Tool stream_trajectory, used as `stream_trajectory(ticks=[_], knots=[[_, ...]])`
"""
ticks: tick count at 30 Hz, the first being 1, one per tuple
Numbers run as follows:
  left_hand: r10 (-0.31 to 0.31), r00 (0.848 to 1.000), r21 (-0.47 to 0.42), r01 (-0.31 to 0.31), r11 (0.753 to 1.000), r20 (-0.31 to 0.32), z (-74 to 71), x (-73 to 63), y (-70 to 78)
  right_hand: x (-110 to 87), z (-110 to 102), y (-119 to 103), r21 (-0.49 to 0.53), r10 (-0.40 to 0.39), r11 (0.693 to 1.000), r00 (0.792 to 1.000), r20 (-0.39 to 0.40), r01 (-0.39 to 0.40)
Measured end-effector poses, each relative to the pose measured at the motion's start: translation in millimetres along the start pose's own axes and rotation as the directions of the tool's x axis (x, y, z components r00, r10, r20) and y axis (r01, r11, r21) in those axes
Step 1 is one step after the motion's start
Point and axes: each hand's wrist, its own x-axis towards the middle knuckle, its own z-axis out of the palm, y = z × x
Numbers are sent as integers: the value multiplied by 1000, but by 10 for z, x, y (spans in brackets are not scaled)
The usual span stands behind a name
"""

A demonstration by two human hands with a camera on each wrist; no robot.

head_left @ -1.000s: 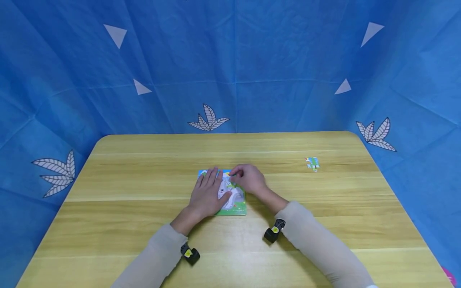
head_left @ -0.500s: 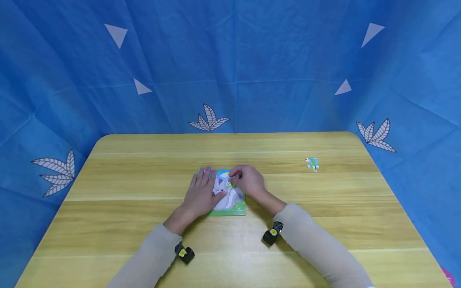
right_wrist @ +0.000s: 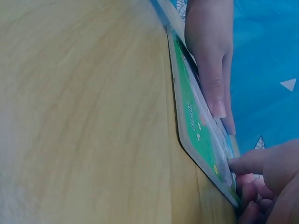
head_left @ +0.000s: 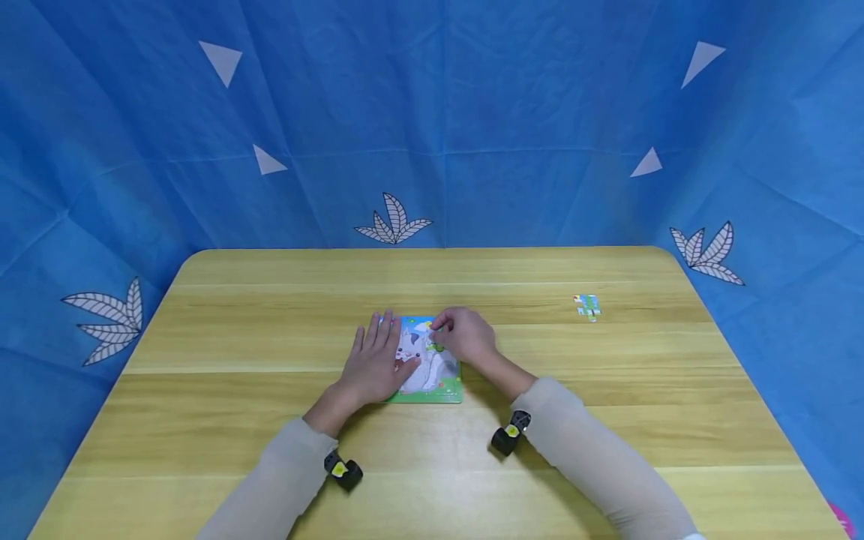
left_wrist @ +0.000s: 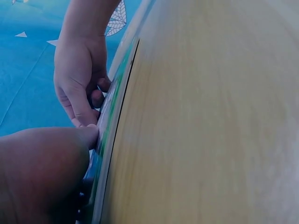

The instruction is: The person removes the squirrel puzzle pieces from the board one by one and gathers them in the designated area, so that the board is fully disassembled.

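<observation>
A blue cloth point(head_left: 533, 97) with white leaves point(head_left: 395, 219) and triangles point(head_left: 223, 61) hangs behind the wooden table point(head_left: 250, 311), with something pink point(head_left: 841, 518) to the table's right.

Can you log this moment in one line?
left hand: rests on cartoon-animal jigsaw | right hand: touches jigsaw's upper right, grip unclear | jigsaw fragment: on wooden table, right side

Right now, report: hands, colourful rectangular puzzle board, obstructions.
Left hand resting, fingers straight, on colourful rectangular puzzle board. Right hand at its upper right, fingers curled, grip unclear. Small multicoloured jigsaw section on tan wooden table, off right, not in the way.
</observation>
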Motion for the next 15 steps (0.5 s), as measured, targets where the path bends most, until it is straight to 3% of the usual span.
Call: stream_trajectory(ticks=[15], knots=[[-5, 1000, -2, 5, 1000, 5, -1, 10, 8, 14, -21, 23, 3, 0, 1000, 1000, 13, 0]])
